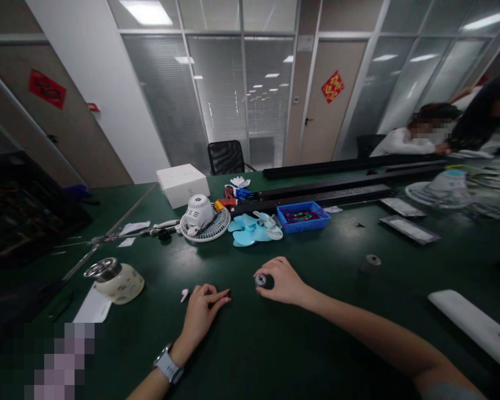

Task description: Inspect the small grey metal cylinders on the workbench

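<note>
My right hand (284, 279) grips a small dark cylinder (261, 281) between thumb and fingers, low over the green table. The cylinder's round grey metallic end faces me, with a dark spot in its middle. To the left, my left hand (203, 308) rests at the table with thumb and index finger pinched together. Something dark and tiny seems to be at those fingertips, too small to make out. A pink earbud (185, 294) lies just left of my left hand. On my left wrist is a watch (168, 364) with a pale strap.
Behind my hands are light-blue fan blades (256, 229), a white fan housing (202, 218) and a blue tray (303, 224) of wires. A spool-like cylinder (372, 262) stands to the right. A cream pot (123, 284) is at left. Two people are at the far right.
</note>
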A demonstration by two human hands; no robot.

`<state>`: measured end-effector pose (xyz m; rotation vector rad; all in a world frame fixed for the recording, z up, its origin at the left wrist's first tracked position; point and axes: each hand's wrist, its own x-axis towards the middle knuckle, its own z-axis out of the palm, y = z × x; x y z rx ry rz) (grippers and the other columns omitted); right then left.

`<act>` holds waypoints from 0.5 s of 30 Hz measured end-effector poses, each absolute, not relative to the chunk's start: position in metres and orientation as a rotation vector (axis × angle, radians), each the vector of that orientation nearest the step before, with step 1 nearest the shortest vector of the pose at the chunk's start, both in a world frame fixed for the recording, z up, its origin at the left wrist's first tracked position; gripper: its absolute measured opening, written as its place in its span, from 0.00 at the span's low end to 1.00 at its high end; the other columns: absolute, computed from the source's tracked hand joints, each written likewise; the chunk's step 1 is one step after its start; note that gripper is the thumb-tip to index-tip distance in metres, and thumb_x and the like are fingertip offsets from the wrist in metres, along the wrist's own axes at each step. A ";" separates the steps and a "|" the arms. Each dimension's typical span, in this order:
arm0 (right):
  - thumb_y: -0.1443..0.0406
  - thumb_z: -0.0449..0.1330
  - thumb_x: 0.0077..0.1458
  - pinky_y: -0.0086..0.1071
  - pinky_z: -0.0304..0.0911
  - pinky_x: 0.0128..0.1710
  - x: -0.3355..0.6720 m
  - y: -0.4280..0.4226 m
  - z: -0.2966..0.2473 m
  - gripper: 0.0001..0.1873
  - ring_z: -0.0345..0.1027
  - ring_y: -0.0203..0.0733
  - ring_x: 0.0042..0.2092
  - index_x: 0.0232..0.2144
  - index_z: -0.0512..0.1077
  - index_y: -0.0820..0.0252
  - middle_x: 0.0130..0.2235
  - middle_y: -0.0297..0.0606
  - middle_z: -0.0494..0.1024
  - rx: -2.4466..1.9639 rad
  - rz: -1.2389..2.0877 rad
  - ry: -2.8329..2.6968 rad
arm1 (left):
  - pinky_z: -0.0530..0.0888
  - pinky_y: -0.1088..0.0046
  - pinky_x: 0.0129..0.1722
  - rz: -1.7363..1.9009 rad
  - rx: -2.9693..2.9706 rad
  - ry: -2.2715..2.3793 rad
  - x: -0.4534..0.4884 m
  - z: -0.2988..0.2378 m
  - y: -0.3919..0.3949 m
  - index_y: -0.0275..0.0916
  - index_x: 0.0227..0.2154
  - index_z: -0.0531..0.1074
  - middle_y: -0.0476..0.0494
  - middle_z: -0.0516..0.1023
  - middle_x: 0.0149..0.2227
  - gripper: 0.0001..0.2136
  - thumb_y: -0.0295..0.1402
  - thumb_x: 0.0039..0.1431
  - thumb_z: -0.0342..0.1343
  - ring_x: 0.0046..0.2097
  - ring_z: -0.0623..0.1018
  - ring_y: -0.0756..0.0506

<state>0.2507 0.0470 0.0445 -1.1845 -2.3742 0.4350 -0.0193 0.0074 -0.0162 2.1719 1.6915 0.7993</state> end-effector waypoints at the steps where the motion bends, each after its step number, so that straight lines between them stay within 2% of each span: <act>1: 0.57 0.64 0.46 0.41 0.52 0.52 0.265 0.053 0.047 0.16 0.69 0.44 0.47 0.39 0.77 0.52 0.41 0.36 0.79 -1.260 0.374 -2.395 | 0.68 0.66 0.38 0.795 2.176 1.688 -0.020 -0.018 0.008 0.54 0.42 0.78 0.45 0.74 0.34 0.15 0.50 0.57 0.54 0.38 0.70 0.43; 8: 0.57 0.58 0.50 0.42 0.53 0.52 0.392 0.093 0.067 0.16 0.71 0.47 0.46 0.40 0.78 0.52 0.40 0.39 0.80 -2.093 -0.036 -2.223 | 0.69 0.66 0.35 0.822 2.231 1.654 -0.024 -0.026 0.013 0.54 0.42 0.78 0.44 0.74 0.32 0.20 0.56 0.56 0.50 0.36 0.70 0.43; 11: 0.60 0.57 0.52 0.48 0.54 0.50 0.428 0.102 0.071 0.16 0.72 0.52 0.44 0.40 0.78 0.58 0.37 0.45 0.81 -2.273 -0.071 -2.088 | 0.70 0.66 0.36 0.835 2.228 1.664 -0.024 -0.026 0.013 0.54 0.42 0.78 0.44 0.74 0.32 0.22 0.58 0.55 0.49 0.36 0.71 0.42; 13: 0.62 0.57 0.52 0.52 0.51 0.53 0.432 0.102 0.069 0.19 0.70 0.56 0.48 0.46 0.75 0.63 0.42 0.51 0.79 -2.327 -0.131 -2.018 | 0.70 0.65 0.37 0.846 2.214 1.674 -0.024 -0.027 0.013 0.53 0.43 0.78 0.44 0.74 0.32 0.23 0.59 0.54 0.49 0.36 0.71 0.42; 15: 0.62 0.58 0.53 0.53 0.45 0.58 0.417 0.096 0.064 0.25 0.63 0.57 0.57 0.54 0.69 0.65 0.52 0.54 0.73 -2.208 -0.255 -2.005 | 0.71 0.64 0.38 0.878 2.185 1.694 -0.025 -0.027 0.014 0.52 0.45 0.77 0.44 0.75 0.34 0.24 0.58 0.54 0.48 0.37 0.72 0.42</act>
